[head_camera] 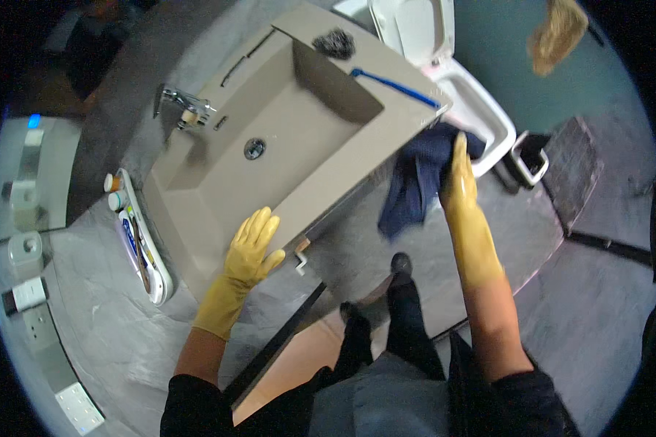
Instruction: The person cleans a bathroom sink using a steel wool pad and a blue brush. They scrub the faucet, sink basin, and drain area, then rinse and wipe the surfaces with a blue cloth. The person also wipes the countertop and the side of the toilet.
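Note:
I wear yellow rubber gloves on both hands. My left hand (pixel 254 251) is at the near rim of a beige sink (pixel 328 191), palm down, thumb apart from the fingers and nothing in it. Whether it presses on the rim is hard to tell. From my right hand (pixel 462 175) hangs a dark blue cloth (pixel 413 175), between the sink's corner and a white toilet (pixel 484 104). The glove hides part of the grip. On the sink's right ledge lie a blue long-handled brush (pixel 396 87) and a dark crumpled scourer or mesh ball (pixel 334 43).
A chrome faucet (pixel 188 106) stands behind the basin, above its drain (pixel 255 148). Left of the sink, a white tray (pixel 161 278) holds toothpaste and small jars on the grey counter (pixel 104 322). Wall sockets (pixel 79 407) line the far left. A small black-and-white bin (pixel 530 158) stands beside the toilet.

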`<state>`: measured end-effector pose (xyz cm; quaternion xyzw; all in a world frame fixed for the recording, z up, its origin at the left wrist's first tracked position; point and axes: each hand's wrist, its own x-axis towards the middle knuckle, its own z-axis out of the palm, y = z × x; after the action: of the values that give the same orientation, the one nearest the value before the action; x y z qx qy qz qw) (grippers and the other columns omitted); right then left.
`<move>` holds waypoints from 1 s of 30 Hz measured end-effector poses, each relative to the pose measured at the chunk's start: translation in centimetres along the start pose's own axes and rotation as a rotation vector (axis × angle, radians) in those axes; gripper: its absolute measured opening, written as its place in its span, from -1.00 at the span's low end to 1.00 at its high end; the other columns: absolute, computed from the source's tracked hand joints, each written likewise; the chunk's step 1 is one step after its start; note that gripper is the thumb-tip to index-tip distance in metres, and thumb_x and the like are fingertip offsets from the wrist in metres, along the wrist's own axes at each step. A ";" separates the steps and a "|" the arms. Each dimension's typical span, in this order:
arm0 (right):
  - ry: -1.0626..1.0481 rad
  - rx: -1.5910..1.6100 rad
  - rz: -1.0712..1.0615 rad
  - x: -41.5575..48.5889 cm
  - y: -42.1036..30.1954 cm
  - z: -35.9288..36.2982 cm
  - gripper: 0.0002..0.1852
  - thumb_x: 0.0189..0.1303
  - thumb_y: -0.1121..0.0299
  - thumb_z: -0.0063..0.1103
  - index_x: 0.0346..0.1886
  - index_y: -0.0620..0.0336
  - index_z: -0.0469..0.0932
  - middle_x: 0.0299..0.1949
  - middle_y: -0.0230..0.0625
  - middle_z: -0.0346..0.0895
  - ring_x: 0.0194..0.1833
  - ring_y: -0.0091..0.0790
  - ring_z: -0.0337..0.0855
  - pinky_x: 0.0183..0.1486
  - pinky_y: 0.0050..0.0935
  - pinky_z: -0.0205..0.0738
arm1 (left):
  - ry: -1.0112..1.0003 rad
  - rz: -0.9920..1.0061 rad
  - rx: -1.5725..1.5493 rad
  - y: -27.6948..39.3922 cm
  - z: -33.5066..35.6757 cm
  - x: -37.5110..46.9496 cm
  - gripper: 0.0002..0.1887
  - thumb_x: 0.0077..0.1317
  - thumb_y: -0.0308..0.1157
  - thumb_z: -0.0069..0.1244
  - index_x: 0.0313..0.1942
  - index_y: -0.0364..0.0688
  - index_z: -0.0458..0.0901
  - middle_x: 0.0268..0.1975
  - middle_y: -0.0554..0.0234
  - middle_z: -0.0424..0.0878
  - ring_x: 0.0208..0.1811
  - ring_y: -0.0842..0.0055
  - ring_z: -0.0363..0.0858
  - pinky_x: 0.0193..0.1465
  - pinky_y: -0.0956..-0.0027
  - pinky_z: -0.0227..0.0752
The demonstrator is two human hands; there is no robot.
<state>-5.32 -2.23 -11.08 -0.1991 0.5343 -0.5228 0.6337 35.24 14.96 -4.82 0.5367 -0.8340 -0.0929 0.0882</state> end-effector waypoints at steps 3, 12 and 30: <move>0.410 -0.253 0.093 6.7 7.0 1.2 0.08 0.45 -0.54 -0.43 0.45 0.43 0.41 0.36 0.16 0.51 0.35 0.06 0.52 0.39 -0.17 0.38 | 0.004 0.091 -0.044 0.1 1.0 1.9 -0.31 0.32 -0.24 0.22 0.39 -0.38 0.43 0.44 -0.34 0.39 0.46 -0.18 0.38 0.54 -0.07 0.25; 0.934 -1.020 -0.707 -9.0 32.3 15.4 -0.53 0.62 0.19 0.05 -0.03 0.58 0.67 -0.57 -0.05 0.38 -0.46 -0.18 0.49 -0.34 -0.24 0.43 | 0.044 0.153 -0.070 0.5 2.8 2.2 -0.39 0.43 -0.37 0.08 0.45 -0.35 0.38 0.51 -0.35 0.33 0.53 -0.14 0.32 0.58 0.02 0.20; 0.236 -0.050 0.298 -21.2 32.7 17.4 -0.21 0.35 -0.16 0.33 0.32 0.42 0.47 0.32 0.23 0.50 0.30 0.20 0.54 0.41 -0.01 0.37 | 0.043 0.154 0.014 -1.9 3.1 -0.8 -0.42 0.55 -0.35 -0.05 0.50 -0.34 0.29 0.55 -0.32 0.27 0.59 -0.10 0.24 0.62 0.06 0.10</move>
<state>27.25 23.23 -21.60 -0.0709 0.6412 -0.4296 0.6318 36.44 15.08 -8.31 0.4734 -0.8714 -0.0684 0.1090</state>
